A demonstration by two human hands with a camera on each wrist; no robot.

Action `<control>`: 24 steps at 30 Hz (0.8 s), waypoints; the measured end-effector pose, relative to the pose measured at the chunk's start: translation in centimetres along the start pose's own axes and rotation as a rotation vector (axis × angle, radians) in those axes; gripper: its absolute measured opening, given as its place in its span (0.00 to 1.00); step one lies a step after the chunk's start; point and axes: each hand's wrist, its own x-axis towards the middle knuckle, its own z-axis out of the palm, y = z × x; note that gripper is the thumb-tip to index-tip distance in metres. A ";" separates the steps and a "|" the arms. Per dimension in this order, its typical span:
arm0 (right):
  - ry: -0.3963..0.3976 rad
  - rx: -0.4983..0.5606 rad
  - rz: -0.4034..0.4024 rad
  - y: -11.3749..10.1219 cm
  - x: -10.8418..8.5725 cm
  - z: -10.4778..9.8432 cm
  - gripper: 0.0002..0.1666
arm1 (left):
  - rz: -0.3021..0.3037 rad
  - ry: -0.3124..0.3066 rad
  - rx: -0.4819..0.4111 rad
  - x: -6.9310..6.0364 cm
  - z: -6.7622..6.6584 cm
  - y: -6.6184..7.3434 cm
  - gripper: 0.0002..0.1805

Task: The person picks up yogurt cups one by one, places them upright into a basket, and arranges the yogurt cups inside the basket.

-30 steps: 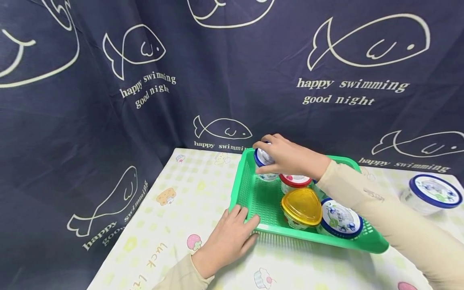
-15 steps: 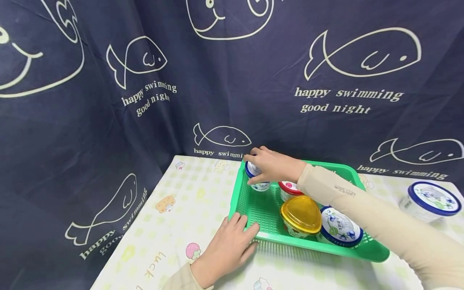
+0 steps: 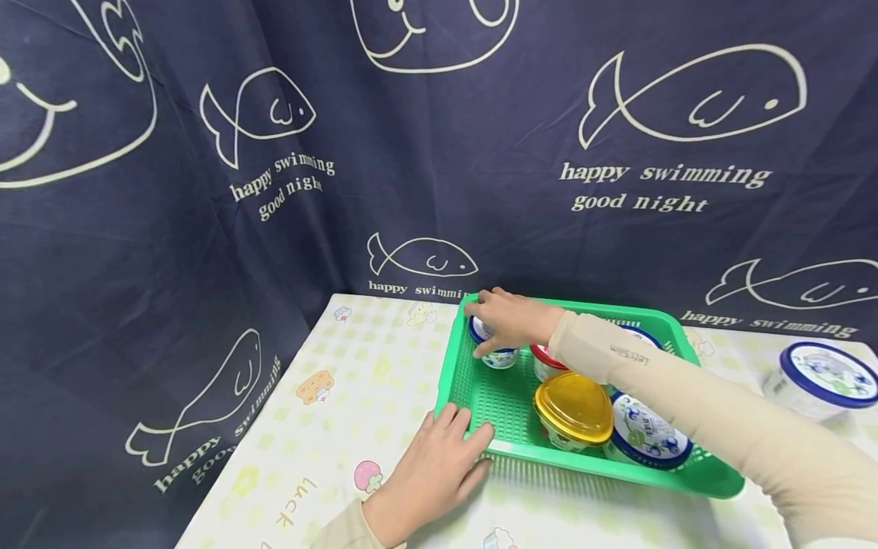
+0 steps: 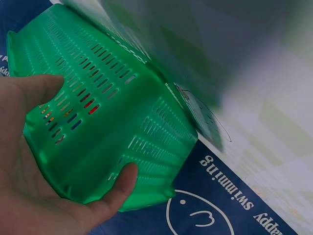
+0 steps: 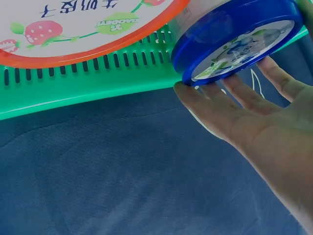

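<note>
My right hand (image 3: 516, 320) is over the back left corner of a green plastic basket (image 3: 449, 381). Its fingers and thumb span the lid of a small blue-lidded tub (image 3: 499, 358); in the right wrist view the tub (image 5: 244, 44) appears tilted, fingertips along its blue rim. My left hand (image 3: 435, 457) holds the basket's near left corner, fingers over the rim. The left wrist view shows that corner of the basket (image 4: 98, 142) between thumb and fingers. A red-lidded tub (image 3: 546, 364), a yellow-lidded tub (image 3: 575, 408) and a larger blue-lidded tub (image 3: 648, 431) also sit inside the basket.
Another blue-lidded tub (image 3: 830, 374) stands on the table to the right of the basket. Partly behind my right sleeve, one more blue lid (image 3: 641, 334) shows at the basket's back. A dark blue fish-print curtain (image 3: 411, 152) hangs behind the patterned tablecloth (image 3: 370, 366).
My right hand has moved slightly left and lower with the small blue-lidded tub, into the basket's back left corner. The left hand keeps its hold on the basket. The head view has tilted a little.
</note>
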 end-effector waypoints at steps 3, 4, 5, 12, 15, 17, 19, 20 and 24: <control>-0.004 -0.019 0.000 0.0 0.2 0.1 0.44 | 0.000 -0.004 -0.002 0.0 0.0 0.0 0.16; -0.006 -0.020 0.001 0.0 0.2 0.1 0.44 | -0.001 -0.005 -0.002 0.0 0.0 0.1 0.16; -0.012 -0.018 0.004 0.0 0.3 0.1 0.44 | -0.002 -0.007 -0.002 0.0 0.0 0.1 0.16; -0.053 -0.004 0.016 -0.1 0.4 0.6 0.45 | -0.006 -0.027 -0.009 0.0 -0.1 0.0 0.16; -0.059 -0.008 0.010 -0.1 0.4 0.8 0.44 | -0.007 -0.029 -0.008 -0.1 -0.2 0.0 0.17; -0.057 -0.010 0.006 -0.1 0.4 0.9 0.45 | -0.008 -0.030 -0.009 -0.1 -0.2 0.0 0.17; -0.059 -0.016 0.004 -0.2 0.4 1.0 0.45 | -0.010 -0.030 -0.008 0.0 -0.2 0.0 0.17; -0.062 -0.019 0.004 -0.2 0.4 1.1 0.46 | -0.009 -0.030 -0.007 0.0 -0.2 0.0 0.16; -0.071 -0.027 0.008 -0.2 0.4 1.4 0.49 | -0.006 -0.027 0.000 0.0 -0.2 0.0 0.16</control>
